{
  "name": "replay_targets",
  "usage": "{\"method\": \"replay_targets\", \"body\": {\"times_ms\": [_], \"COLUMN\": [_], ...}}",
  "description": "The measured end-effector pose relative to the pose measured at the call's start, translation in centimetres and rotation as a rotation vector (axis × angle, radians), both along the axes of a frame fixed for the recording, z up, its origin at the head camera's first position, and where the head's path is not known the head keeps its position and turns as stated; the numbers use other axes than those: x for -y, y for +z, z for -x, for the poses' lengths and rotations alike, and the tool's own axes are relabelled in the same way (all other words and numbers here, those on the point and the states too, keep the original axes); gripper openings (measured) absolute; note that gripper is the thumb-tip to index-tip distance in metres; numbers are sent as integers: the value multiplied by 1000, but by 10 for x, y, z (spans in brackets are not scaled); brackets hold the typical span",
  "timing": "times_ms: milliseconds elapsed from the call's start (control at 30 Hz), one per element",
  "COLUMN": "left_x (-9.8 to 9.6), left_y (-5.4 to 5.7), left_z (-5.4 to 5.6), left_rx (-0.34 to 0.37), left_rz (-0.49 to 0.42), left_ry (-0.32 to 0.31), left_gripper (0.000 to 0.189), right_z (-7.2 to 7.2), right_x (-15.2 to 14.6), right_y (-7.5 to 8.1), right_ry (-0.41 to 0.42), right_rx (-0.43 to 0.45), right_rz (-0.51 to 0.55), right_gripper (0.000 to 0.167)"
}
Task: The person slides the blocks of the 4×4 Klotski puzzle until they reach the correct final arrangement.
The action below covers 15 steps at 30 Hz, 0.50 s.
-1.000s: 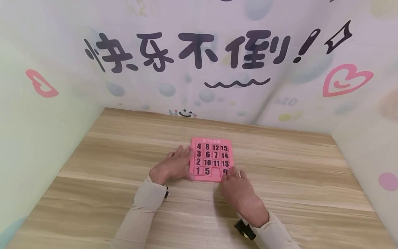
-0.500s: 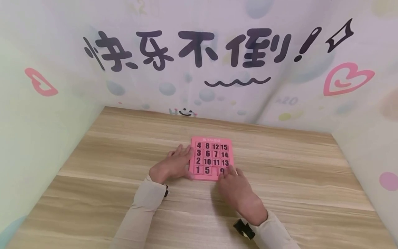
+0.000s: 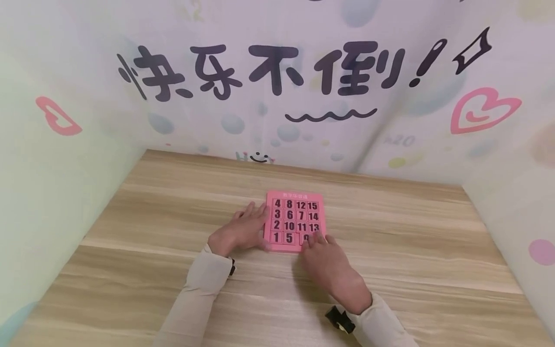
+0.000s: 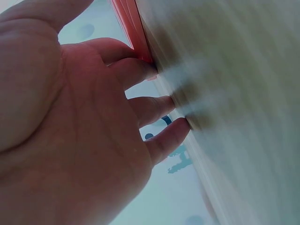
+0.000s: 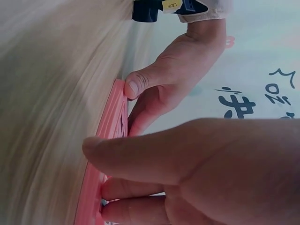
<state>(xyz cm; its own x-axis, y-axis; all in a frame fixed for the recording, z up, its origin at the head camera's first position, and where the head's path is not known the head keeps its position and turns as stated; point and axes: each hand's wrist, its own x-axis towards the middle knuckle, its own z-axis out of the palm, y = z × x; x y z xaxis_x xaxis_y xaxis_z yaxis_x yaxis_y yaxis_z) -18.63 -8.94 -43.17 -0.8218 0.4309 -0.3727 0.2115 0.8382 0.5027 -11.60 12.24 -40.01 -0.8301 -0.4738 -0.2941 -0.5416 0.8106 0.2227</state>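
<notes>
A pink sliding number puzzle (image 3: 296, 248) lies flat on the wooden table, its numbered tiles facing up. The left hand (image 3: 246, 229) holds its left side, with the thumb at the near corner and fingers along the edge. In the left wrist view the left hand (image 4: 89, 108) has other fingertips touching the tabletop. The right hand (image 3: 327, 260) rests its fingertips on the 9 tile (image 3: 305, 237), in the nearest row, partly covering it. A narrow gap separates that tile from the 5 tile (image 3: 288, 237). In the right wrist view the right thumb (image 5: 136, 157) extends beside the puzzle's near edge.
The wooden table (image 3: 143, 270) extends on all sides of the puzzle. Behind it hangs a white printed cloth (image 3: 243, 125) with large black characters and pink hearts. A black strap (image 3: 340, 319) is at the right wrist by the light sleeve (image 3: 383, 323).
The right hand has moved slightly left, and the 9 tile has slid left with its fingertips, narrowing the gap beside the 5 tile. The left hand has stayed in place.
</notes>
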Motion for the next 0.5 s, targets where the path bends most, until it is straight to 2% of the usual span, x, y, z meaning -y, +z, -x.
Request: {"method": "replay_targets", "body": {"times_ms": [267, 500], "left_x": [0, 1], "left_y": [-1, -1], "left_z": [-1, -1], "left_rx": [-3, -14], "left_rz": [-11, -12], "left_ry": [1, -11], "left_gripper": [107, 106], "right_z": [1, 3], "right_x": [1, 0], "right_y": [-4, -5], "right_ry": [-41, -4], "right_rx": [47, 34], "right_rz": [25, 75], "right_gripper": [40, 39]}}
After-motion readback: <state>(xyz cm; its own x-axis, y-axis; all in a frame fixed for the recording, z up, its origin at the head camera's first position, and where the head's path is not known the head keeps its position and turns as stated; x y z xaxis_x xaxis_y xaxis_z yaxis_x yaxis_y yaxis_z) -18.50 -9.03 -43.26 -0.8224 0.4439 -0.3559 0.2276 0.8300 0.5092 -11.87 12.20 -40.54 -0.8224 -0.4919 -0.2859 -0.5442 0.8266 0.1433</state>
